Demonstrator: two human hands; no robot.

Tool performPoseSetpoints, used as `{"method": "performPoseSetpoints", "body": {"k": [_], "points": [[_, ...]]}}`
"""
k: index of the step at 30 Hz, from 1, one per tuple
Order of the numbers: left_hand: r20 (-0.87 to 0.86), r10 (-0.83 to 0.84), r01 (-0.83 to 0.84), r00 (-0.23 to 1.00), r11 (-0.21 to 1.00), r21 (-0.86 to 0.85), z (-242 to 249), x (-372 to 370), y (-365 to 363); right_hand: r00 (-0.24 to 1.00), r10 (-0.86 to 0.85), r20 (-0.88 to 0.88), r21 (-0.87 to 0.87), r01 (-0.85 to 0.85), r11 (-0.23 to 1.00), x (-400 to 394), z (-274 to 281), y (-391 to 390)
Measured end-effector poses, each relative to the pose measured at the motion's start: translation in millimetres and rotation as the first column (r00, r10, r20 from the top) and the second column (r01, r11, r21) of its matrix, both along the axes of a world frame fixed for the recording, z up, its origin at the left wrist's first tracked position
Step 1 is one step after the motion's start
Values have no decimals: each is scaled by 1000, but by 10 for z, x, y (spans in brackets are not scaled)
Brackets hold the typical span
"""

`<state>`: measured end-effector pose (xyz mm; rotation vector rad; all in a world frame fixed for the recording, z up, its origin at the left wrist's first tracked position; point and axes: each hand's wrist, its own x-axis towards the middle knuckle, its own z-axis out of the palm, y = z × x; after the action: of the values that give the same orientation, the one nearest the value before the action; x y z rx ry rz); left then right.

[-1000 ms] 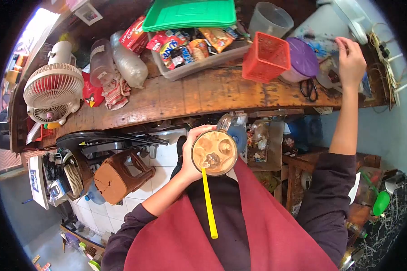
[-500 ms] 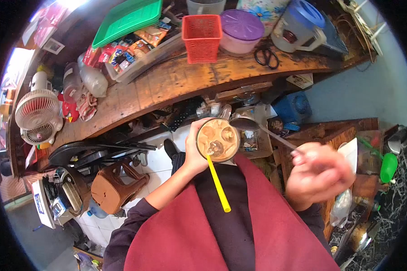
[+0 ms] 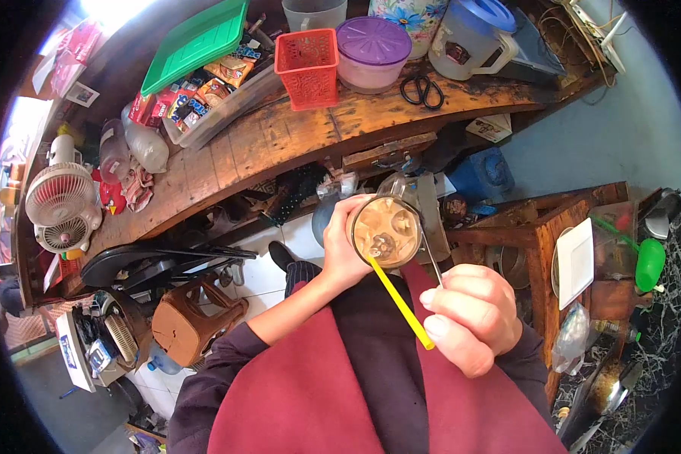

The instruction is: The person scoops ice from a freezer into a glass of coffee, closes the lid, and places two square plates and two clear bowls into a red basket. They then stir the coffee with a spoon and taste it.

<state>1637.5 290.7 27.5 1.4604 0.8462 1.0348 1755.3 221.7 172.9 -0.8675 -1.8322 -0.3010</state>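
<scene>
In front of my chest, my left hand [image 3: 340,253] is wrapped round the side of a glass mug [image 3: 393,183] whose handle points away from me. Inside is a milky brown drink [image 3: 379,227] with several ice cubes at the top. A yellow straw [image 3: 405,306] leans out over the near rim toward me. My right hand [image 3: 473,314], fingers pinched together, grips a metal spoon [image 3: 434,265] by its handle, close to the mug's right side. The spoon's bowl is hidden behind the mug.
On the long wooden counter [image 3: 242,155] stand a red basket [image 3: 307,72], a purple-lidded tub [image 3: 373,57], scissors [image 3: 421,92], a jug [image 3: 465,45] and a bin of sachets [image 3: 204,121]. A fan [image 3: 64,200] is at left, near a brown stool [image 3: 193,325]. At right sits a green scoop [image 3: 649,265].
My right hand has come left and closer to the mug with the spoon, whose bowl has gone out of sight. The mug has shifted slightly right in view.
</scene>
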Motion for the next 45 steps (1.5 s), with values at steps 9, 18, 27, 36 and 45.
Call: {"method": "performPoseSetpoints", "body": {"k": [9,18,27,36,45], "points": [[36,-39,39,999,999,12,-9,-24,-33,995,68,-77,-132,-78,988,91,-145,-113],[73,-14,17,997,999,-50,-65,-41,-99,976,11,-218,-96,-33,995,90,-281,-163],[70,-20,21,997,1000,-12,-48,-61,-136,954,-34,-299,-61,16,998,53,-327,-179],[46,-13,13,999,1000,14,-34,-79,-163,912,-172,-372,76,215,974,-34,-385,-97],[35,3,-2,999,1000,-10,-59,-77,-187,853,-154,-499,36,198,980,-42,-420,-132]]}}
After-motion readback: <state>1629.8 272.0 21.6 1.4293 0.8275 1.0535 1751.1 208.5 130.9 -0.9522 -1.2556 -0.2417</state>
